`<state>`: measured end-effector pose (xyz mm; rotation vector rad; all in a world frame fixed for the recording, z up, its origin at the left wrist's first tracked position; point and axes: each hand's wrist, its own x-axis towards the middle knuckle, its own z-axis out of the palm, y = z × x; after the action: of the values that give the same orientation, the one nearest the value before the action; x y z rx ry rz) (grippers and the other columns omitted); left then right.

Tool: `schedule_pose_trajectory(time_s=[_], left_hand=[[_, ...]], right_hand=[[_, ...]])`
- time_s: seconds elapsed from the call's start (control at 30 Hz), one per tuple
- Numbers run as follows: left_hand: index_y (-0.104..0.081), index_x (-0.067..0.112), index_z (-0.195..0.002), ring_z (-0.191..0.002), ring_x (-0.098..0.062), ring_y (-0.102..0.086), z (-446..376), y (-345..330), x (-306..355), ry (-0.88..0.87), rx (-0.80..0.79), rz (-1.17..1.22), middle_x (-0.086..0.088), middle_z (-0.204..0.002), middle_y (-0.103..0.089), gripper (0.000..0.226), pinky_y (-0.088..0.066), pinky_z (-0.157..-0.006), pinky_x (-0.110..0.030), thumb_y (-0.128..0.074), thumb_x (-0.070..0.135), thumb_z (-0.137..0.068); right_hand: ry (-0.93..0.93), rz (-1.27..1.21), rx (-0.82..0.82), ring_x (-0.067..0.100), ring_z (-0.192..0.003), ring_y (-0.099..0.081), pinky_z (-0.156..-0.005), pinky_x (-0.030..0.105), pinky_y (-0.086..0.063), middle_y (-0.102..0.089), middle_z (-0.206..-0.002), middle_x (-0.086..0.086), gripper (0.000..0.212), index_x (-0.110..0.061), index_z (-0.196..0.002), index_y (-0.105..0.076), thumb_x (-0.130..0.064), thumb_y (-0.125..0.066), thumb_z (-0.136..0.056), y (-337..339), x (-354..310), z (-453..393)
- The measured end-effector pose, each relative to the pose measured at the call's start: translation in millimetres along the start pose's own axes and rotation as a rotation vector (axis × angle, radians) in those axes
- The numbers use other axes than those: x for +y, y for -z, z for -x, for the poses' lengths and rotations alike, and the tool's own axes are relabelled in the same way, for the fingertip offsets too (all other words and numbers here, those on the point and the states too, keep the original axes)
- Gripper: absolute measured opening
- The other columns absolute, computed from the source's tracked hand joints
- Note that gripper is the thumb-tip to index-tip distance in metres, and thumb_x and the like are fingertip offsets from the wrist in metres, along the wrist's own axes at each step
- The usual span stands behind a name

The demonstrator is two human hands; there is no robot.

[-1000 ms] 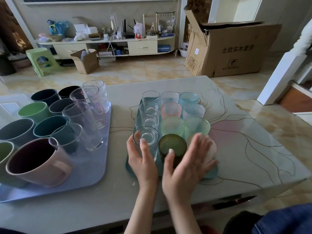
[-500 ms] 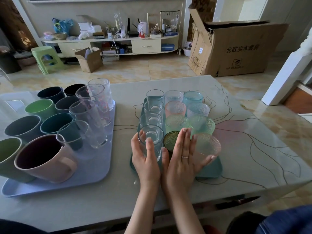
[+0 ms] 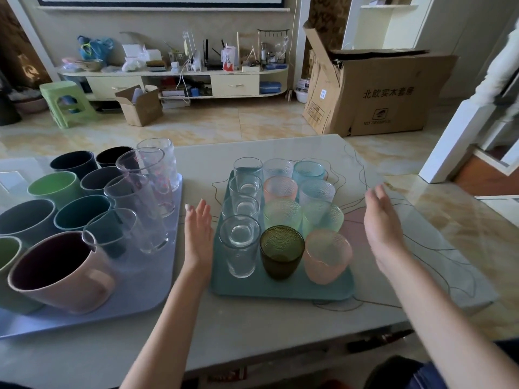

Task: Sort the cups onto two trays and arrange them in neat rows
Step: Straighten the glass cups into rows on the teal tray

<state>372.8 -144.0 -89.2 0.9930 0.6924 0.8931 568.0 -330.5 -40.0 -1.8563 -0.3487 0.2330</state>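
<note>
Both hands came off the front row — left hand (image 3: 198,234) and right hand (image 3: 383,228) flat, holding nothing, flanking the teal tray (image 3: 280,289) | glass cups (image 3: 280,220) in three rows; mugs on lilac tray (image 3: 157,279) | risk: squeezing inward tips glasses — they're crowded

clear glass cups (image 3: 243,245), glossy table (image 3: 252,327)

Left hand (image 3: 198,234): fingers straight and together, edge-on, thumb side up, holding nothing. Right hand (image 3: 382,226): fingers straight, loosely together, palm facing left toward the other hand, holding nothing. Hands well apart. Both forearms bare, reaching forward from the lower frame edge
</note>
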Motion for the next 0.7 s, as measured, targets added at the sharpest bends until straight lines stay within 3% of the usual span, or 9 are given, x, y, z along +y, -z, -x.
schedule_pose_trajectory(time_s=[0.1,0.2,0.23,0.3,0.37,0.43,0.53,0.57,0.7], left_hand=[[-0.029,0.018,-0.146,-0.14,-0.017,-0.028,-8.6,-4.9,-1.8,0.033,-0.074,-0.079,-0.003,-0.153,-0.031,0.057,-0.015,-0.118,-0.04,-0.016,0.047,-0.098],[-0.043,0.019,-0.136,-0.127,-0.023,-0.048,-11.1,-8.8,-2.2,0.071,-0.161,-0.075,-0.007,-0.139,-0.05,0.054,-0.032,-0.111,-0.045,-0.04,0.048,-0.09],[-0.048,0.018,-0.132,-0.122,-0.024,-0.052,-11.9,-8.9,-1.3,0.085,-0.187,-0.087,-0.009,-0.133,-0.055,0.052,-0.036,-0.108,-0.044,-0.048,0.045,-0.087],[-0.05,0.015,-0.129,-0.119,-0.025,-0.055,-14.5,-7.3,1.3,0.101,-0.224,-0.17,-0.009,-0.127,-0.059,0.053,-0.039,-0.106,-0.044,-0.06,0.036,-0.082],[-0.053,0.017,-0.127,-0.116,-0.023,-0.058,-17.6,-4.4,2.3,0.093,-0.236,-0.241,-0.008,-0.123,-0.063,0.044,-0.04,-0.106,-0.044,-0.06,0.023,-0.084],[-0.057,0.019,-0.124,-0.11,-0.018,-0.062,-19.0,-2.0,2.0,0.076,-0.235,-0.272,-0.003,-0.114,-0.068,0.038,-0.044,-0.102,-0.04,-0.056,0.014,-0.087],[-0.062,0.019,-0.117,-0.098,-0.012,-0.067,-18.4,-2.3,3.2,0.072,-0.242,-0.267,0.002,-0.102,-0.073,0.032,-0.048,-0.093,-0.032,-0.053,0.009,-0.088],[-0.063,0.021,-0.113,-0.096,-0.012,-0.068,-18.5,-2.4,2.9,0.072,-0.242,-0.264,0.001,-0.101,-0.073,0.03,-0.049,-0.091,-0.032,-0.053,0.008,-0.088],[-0.062,0.021,-0.113,-0.092,-0.007,-0.069,-16.8,-2.6,3.1,0.062,-0.243,-0.274,0.002,-0.101,-0.071,0.027,-0.052,-0.085,-0.026,-0.053,0.012,-0.089]], right_hand=[[-0.188,0.011,-0.248,0.018,-0.143,-0.022,-0.114,0.038,-0.017,-0.022,-0.156,-0.001,0.05,-0.015,-0.147,-0.025,-0.034,-0.031,-0.101,-0.8,12.8,-20.0],[-0.215,0.051,-0.355,0.018,-0.138,-0.032,-0.113,0.039,-0.021,-0.032,-0.152,0.0,0.048,-0.015,-0.146,-0.03,-0.03,-0.035,-0.101,-8.2,20.2,-25.2],[-0.2,0.102,-0.373,0.019,-0.13,-0.042,-0.109,0.038,-0.029,-0.044,-0.144,0.002,0.045,-0.012,-0.143,-0.037,-0.029,-0.036,-0.101,-9.6,20.1,-25.9],[-0.182,0.195,-0.39,0.017,-0.093,-0.054,-0.085,0.031,-0.043,-0.061,-0.101,0.007,0.042,0.0,-0.128,-0.05,-0.027,-0.036,-0.1,-12.2,15.9,-25.1],[-0.166,0.241,-0.408,0.017,-0.079,-0.047,-0.069,0.026,-0.048,-0.049,-0.08,0.019,0.044,0.013,-0.11,-0.052,-0.026,-0.035,-0.099,-13.0,12.1,-25.9],[-0.124,0.302,-0.419,0.018,-0.079,-0.047,-0.065,0.032,-0.057,-0.043,-0.079,0.019,0.036,0.003,-0.083,-0.051,-0.024,-0.036,-0.1,-13.8,6.9,-24.9],[-0.096,0.288,-0.429,0.019,-0.08,-0.048,-0.052,0.023,-0.056,-0.04,-0.086,0.007,0.025,-0.011,-0.078,-0.043,-0.021,-0.036,-0.1,-14.9,3.8,-23.6],[-0.091,0.277,-0.423,0.02,-0.08,-0.049,-0.051,0.022,-0.055,-0.041,-0.086,0.007,0.024,-0.011,-0.079,-0.043,-0.02,-0.036,-0.1,-15.2,4.2,-23.1],[-0.052,0.34,-0.393,0.031,-0.08,-0.063,-0.083,0.046,-0.054,-0.041,-0.076,0.011,0.036,-0.01,-0.066,-0.043,-0.024,-0.039,-0.099,-15.8,10.4,-25.5]])
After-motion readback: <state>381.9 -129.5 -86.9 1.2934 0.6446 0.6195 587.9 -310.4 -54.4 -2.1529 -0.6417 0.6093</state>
